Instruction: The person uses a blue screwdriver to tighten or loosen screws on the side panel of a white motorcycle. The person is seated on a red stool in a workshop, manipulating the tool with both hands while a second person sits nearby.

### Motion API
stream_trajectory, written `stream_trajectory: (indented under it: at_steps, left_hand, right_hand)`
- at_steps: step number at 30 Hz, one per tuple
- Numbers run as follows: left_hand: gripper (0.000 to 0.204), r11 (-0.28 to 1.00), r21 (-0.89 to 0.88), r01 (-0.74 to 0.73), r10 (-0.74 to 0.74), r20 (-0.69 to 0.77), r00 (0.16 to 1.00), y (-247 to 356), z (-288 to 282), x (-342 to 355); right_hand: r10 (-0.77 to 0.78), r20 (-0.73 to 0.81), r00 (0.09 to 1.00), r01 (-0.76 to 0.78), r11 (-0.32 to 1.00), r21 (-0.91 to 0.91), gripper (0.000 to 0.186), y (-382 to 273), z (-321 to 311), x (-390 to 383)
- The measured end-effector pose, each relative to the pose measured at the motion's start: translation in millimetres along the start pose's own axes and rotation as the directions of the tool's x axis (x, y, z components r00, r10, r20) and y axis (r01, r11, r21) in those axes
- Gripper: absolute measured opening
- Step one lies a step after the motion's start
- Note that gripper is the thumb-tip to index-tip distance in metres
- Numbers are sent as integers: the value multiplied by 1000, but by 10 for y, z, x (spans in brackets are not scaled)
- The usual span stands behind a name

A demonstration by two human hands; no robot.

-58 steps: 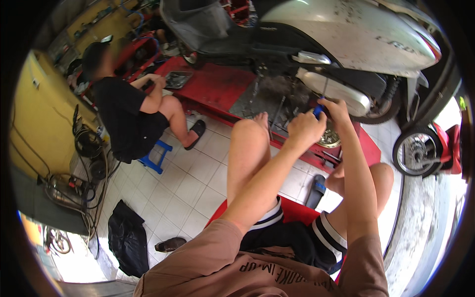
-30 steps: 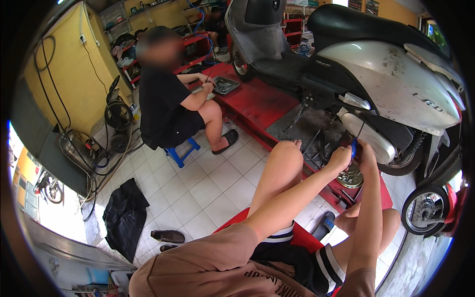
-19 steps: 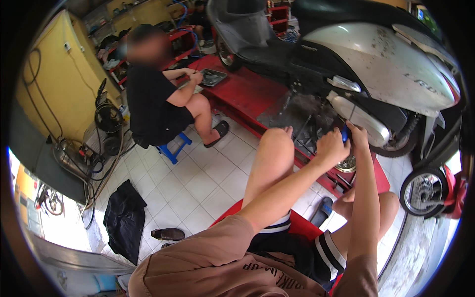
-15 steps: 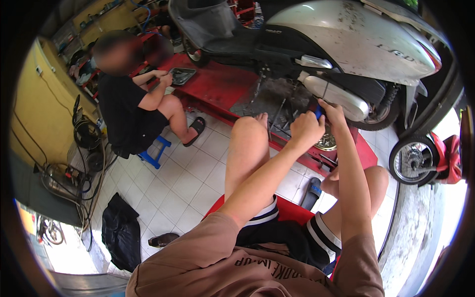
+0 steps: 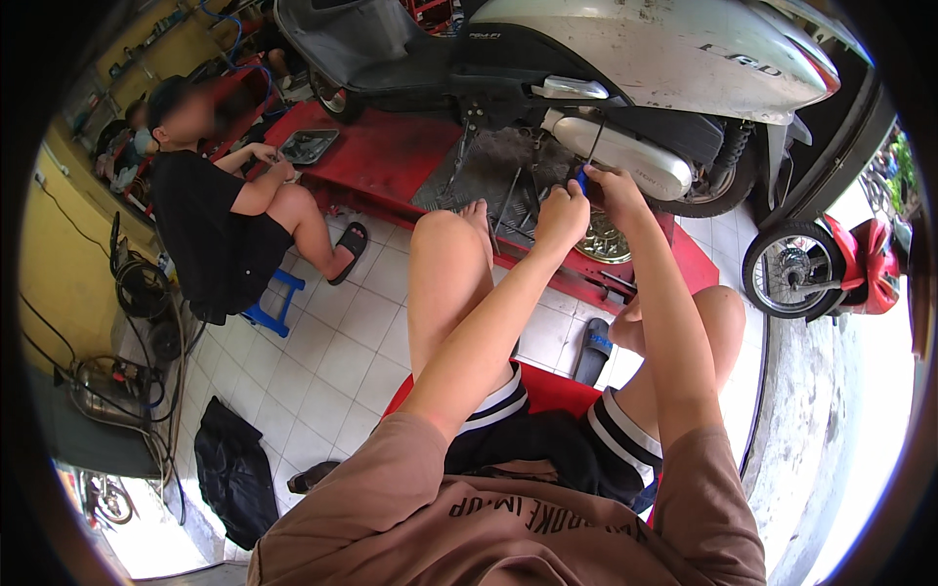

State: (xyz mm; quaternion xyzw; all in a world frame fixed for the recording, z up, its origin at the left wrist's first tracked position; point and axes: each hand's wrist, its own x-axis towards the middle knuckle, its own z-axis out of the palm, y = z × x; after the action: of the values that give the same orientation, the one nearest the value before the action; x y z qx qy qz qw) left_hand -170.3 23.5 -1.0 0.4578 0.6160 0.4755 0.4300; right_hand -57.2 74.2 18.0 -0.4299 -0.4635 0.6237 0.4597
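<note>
Currently, between 1 and 2 o'clock in my view, my left hand (image 5: 564, 217) and right hand (image 5: 618, 193) are wrapped round a blue-handled screwdriver (image 5: 583, 180), shaft pointing toward 12, a gold-coloured round part (image 5: 606, 243) at its 5 o'clock. This looks like two-handed tool handling; the next move probably calls for a steady grip.

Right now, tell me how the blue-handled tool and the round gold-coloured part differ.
The blue-handled tool is long and thin; the round gold-coloured part is broad. The tool shows blue and grey, the part gold. The tool is held up in the left hand and right hand; the part sits below them, apparently on the red platform. Hands partly hide both.
</note>
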Motion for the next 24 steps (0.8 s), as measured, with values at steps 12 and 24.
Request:
stream_trajectory:
  at_steps: [12,24]
  left_hand:
    - [47,824,556,-110,109,34,993,286,-81,-387]
    - [45,819,545,-181,163,82,983,299,-58,-402]
  right_hand:
    - [-53,-242,969,5,981,-195,26,201,-85,160]
    - [-66,-294,954,7,980,-198,25,131,-137,102]
